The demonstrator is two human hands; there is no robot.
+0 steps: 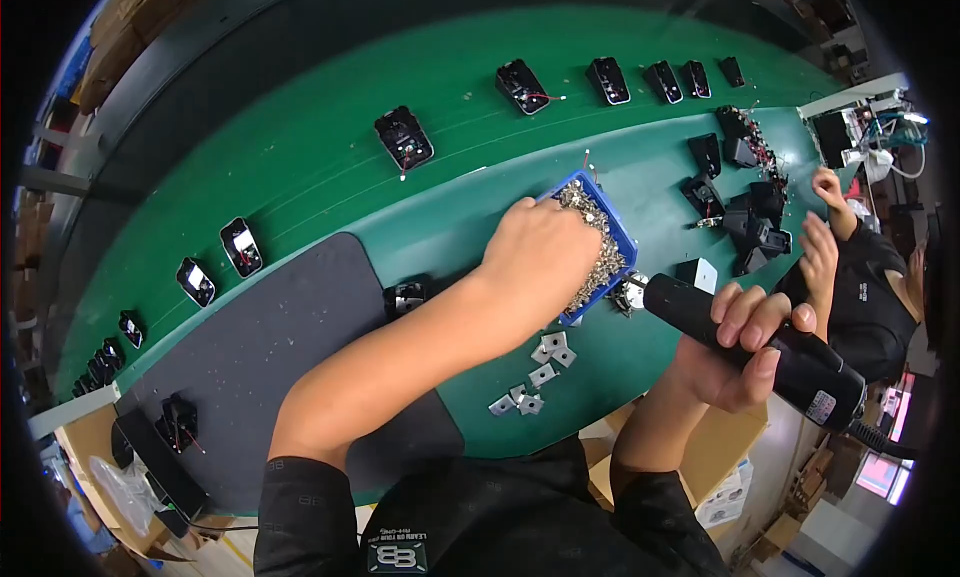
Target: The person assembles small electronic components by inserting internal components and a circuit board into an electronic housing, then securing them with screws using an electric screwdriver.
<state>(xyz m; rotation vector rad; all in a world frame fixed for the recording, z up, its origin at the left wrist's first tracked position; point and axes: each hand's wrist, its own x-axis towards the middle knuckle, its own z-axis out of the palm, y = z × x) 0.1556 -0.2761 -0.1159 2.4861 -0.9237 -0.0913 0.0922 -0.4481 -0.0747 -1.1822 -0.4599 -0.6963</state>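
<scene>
My left hand (540,245) reaches into a blue plastic bin (626,241) heaped with small metal screws (604,265). Its fingers curl down among the screws, and their tips are hidden. A black corded electric screwdriver (690,309) lies in the grip of my right hand (738,349), its tip pointing left at the bin's right side. Close to that tip sits a round silver part (631,294), partly hidden. Small square metal plates (553,348) with holes lie loose on the table just nearer than the bin. Behind my left forearm, a black housing (407,296) is partly covered.
Along the far green strip stand several black housings (404,139). A dark mat (300,327) covers the table's left side. Piled black housings (755,222) and wired parts lie at right, beside a co-worker's hands (820,252). Cardboard boxes (725,452) stand below the near edge.
</scene>
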